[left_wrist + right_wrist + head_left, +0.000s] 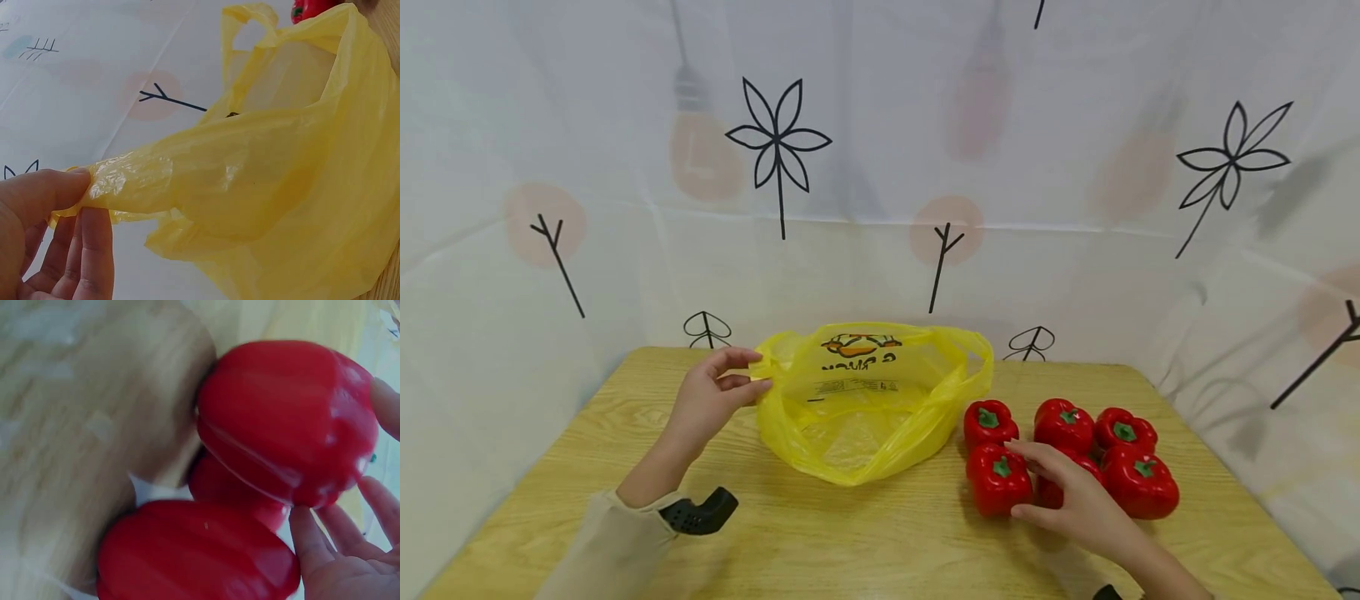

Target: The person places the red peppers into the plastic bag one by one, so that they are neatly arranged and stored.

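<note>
A yellow plastic bag (868, 417) with printing on it lies with its mouth spread wide on the table. My left hand (711, 396) pinches its left handle; in the left wrist view the thumb and fingers (97, 250) hold the bunched plastic. To the bag's right are several red bell peppers with green stems. My right hand (1078, 504) grips the nearest left bell pepper (997, 483), which sits in front of another bell pepper (990, 423). The right wrist view shows this pepper (287, 415) between thumb and fingers, beside another pepper (197, 553).
More bell peppers (1141, 483) cluster at the right, partly behind my right hand. The wooden table (820, 542) reaches back to a white patterned curtain (880, 275). A black wrist device (700, 512) is on my left sleeve.
</note>
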The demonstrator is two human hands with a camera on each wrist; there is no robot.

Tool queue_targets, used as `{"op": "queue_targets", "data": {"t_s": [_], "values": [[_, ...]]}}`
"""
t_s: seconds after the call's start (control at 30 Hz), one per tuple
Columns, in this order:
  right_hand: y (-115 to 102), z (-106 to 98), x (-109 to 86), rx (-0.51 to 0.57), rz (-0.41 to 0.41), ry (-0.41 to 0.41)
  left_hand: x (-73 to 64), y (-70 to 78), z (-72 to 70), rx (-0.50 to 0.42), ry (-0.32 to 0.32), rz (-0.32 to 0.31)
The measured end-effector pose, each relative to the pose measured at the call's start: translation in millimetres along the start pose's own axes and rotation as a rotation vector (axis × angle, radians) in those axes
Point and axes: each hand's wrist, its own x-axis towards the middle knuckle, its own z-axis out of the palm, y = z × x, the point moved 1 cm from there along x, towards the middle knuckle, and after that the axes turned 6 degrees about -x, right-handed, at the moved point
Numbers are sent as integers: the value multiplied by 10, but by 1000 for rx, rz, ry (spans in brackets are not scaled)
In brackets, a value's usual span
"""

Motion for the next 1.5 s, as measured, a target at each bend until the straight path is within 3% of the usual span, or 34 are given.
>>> {"op": "queue_targets", "data": {"t_s": [0.23, 0.4, 0.67, 0.87, 1.17, 1.5], "values": [[-14, 111, 29, -21, -19, -8, 11, -6, 3, -4, 0, 4], [-14, 201, 51, 38, 0, -38, 13, -17, 1, -8, -3, -6], [-3, 294, 118, 150, 56, 10, -7, -53, -32, 4, 10, -12], [-6, 304, 131, 156, 129, 34, -4, -88, -32, 2, 10, -10], [-74, 234, 132, 248, 236, 34, 9, -91, -11, -13, 5, -9], [-119, 189, 169, 268, 254, 38, 22, -88, 16, -23, 0, -9]]}}
